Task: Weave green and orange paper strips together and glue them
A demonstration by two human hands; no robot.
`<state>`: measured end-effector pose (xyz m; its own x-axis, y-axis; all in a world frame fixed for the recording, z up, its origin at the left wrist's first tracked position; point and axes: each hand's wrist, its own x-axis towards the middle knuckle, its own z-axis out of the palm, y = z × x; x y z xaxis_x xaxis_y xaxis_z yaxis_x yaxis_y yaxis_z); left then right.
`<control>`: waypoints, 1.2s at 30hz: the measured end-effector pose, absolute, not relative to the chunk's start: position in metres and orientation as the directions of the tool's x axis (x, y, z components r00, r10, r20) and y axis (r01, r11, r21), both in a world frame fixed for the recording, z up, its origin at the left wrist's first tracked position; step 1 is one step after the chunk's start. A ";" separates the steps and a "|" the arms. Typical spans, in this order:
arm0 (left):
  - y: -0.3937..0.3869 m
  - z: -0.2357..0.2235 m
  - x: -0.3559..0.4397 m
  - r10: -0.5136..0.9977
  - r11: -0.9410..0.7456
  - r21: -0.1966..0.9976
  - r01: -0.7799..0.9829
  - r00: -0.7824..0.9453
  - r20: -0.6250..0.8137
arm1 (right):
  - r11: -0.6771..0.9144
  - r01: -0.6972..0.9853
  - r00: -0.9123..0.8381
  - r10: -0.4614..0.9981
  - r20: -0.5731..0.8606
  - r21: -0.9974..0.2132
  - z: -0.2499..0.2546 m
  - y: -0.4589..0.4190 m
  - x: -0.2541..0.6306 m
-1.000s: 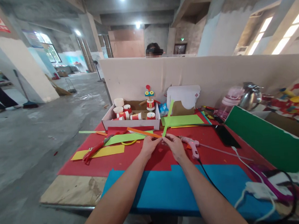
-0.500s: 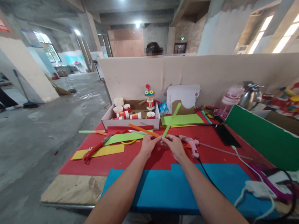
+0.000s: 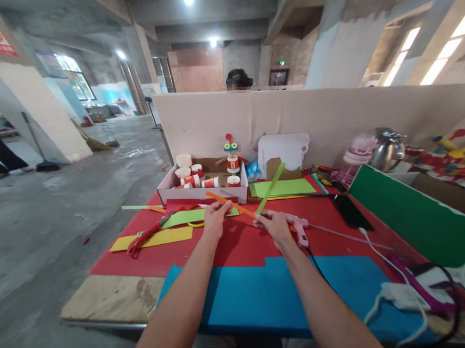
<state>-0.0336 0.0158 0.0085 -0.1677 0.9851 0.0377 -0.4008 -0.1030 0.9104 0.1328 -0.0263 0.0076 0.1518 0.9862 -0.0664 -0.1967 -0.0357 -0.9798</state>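
An orange paper strip (image 3: 243,210) and a light green paper strip (image 3: 271,187) meet at one end in a V above the red table covering. My right hand (image 3: 273,225) is closed, pinching the strips where they meet. Farther along the orange strip, the fingers of my left hand (image 3: 216,220) are closed on it. The green strip sticks up and away to the right. Just beyond my right hand lies a pink glue gun (image 3: 301,230), partly hidden by the hand. Red-handled scissors (image 3: 148,234) rest on yellow and green paper pieces to the left.
A shallow white box (image 3: 202,195) with several paper cups and a cup figure (image 3: 232,163) stands at the back. Green paper (image 3: 285,187), a phone (image 3: 351,212) and a green-sided box (image 3: 394,212) are on the right, with cables and a white power plug (image 3: 404,296). Blue sheets (image 3: 258,297) cover the front.
My left hand has moved left, away from my right hand, along the orange strip. My right hand has shifted slightly right, still pinching the joined ends.
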 end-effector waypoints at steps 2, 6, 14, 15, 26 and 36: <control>0.021 0.011 -0.043 0.974 -0.137 0.881 -0.453 -0.222 0.037 | -0.050 -0.203 0.145 0.986 -0.081 -0.978 0.009 -0.026 0.135; 0.031 0.017 -0.065 0.934 -0.241 0.822 -0.516 -0.354 0.052 | -0.074 -0.210 0.132 0.986 -0.103 -0.975 0.009 -0.025 0.140; 0.027 0.018 -0.062 0.947 -0.201 0.820 -0.536 -0.321 0.023 | 0.004 -0.393 0.221 0.971 -0.090 -0.919 0.004 -0.021 0.137; 0.022 0.017 -0.053 0.976 -0.145 0.856 -0.496 -0.216 0.040 | -0.002 -0.397 0.209 0.973 -0.093 -0.918 0.003 -0.021 0.135; -0.008 0.006 0.000 0.988 0.044 0.958 -0.284 0.152 -0.001 | 0.057 -0.315 0.213 0.977 -0.013 -0.947 0.003 -0.027 0.117; -0.007 0.003 -0.001 0.989 0.036 0.952 -0.305 0.150 0.011 | 0.057 -0.218 0.192 0.981 0.014 -0.974 0.003 -0.027 0.119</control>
